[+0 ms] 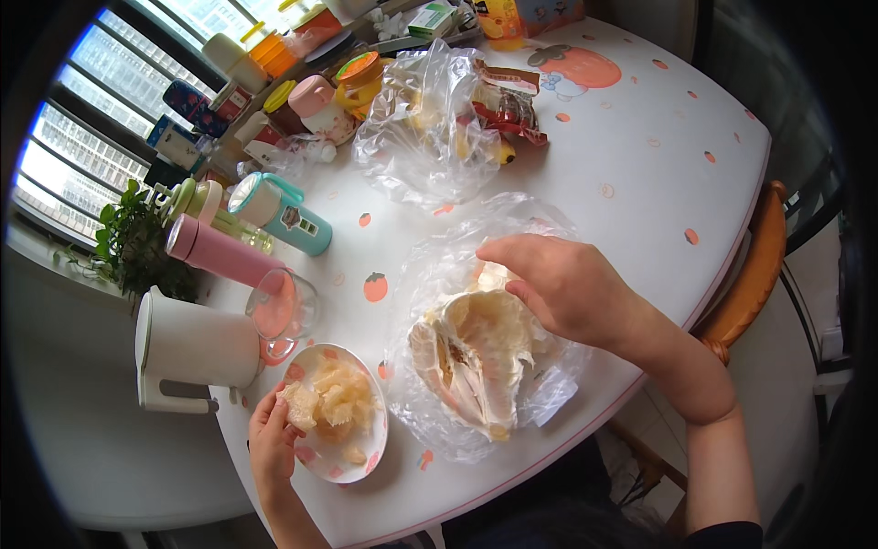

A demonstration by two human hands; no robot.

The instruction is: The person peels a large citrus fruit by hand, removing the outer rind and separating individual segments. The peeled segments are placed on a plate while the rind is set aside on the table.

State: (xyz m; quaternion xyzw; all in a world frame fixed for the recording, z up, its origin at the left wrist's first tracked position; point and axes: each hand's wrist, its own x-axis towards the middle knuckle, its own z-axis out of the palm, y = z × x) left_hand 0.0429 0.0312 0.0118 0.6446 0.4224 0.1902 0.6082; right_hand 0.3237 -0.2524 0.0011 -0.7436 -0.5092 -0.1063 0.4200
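My left hand [272, 429] pinches a pale yellow piece of peeled pomelo flesh [300, 405] at the left side of a plate [370, 458]. More pomelo flesh [341, 396] lies in pieces on that plate. Over the far right part of a thick pomelo rind [473, 364] hovers my right hand [549, 281], thumb and forefinger apart. White membrane scraps [495, 276] show below its fingers. The rind sits hollow side up, with membrane inside, on a spread clear plastic bag [418, 412]. My right hand hides part of the bag and scraps.
A white pitcher [199, 340], a glass cup [302, 302], a pink flask [219, 250] and a teal tumbler [288, 216] stand left on the table [658, 185]. Behind lie a fruit-filled plastic bag [425, 130] and a red snack packet [507, 110]. A wooden chair [748, 274] is at right.
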